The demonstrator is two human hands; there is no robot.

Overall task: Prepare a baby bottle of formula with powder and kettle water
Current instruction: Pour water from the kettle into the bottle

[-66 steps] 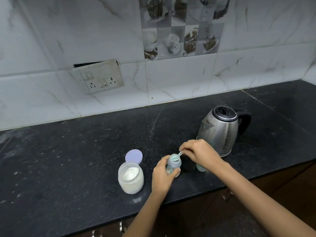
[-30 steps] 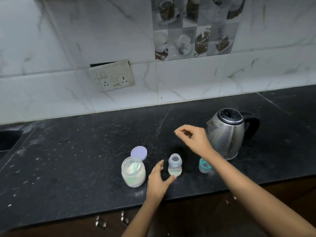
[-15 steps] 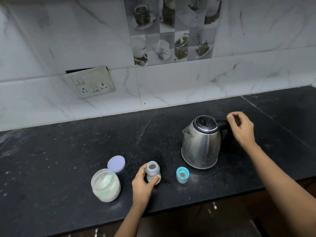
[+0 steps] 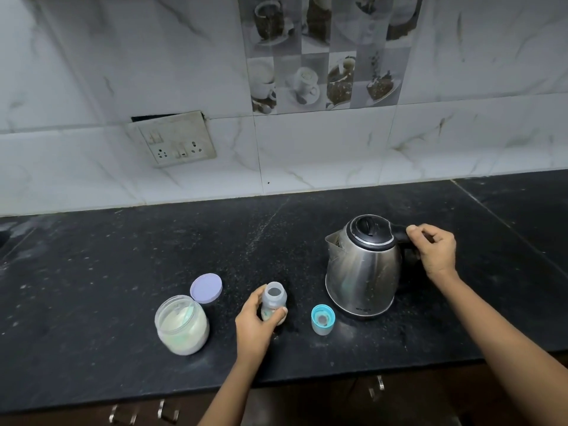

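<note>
One open bottle (image 4: 274,297) in left hand (image 4: 256,329), right hand (image 4: 436,253) gripping kettle (image 4: 362,272)

kettle (image 4: 362,272): handle is mostly hidden by right grip (image 4: 436,252) | bottle (image 4: 274,295): base is partly covered by left grip (image 4: 256,325)

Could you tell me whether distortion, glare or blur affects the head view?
Head view: wide-angle bending curves the countertop edge and wall tiles; dim, cool light with faint shadows; the kettle shows soft sheen, no harsh glare; the powder jar looks slightly blurred; the left hand on the bottle and right hand read clearly.
</note>
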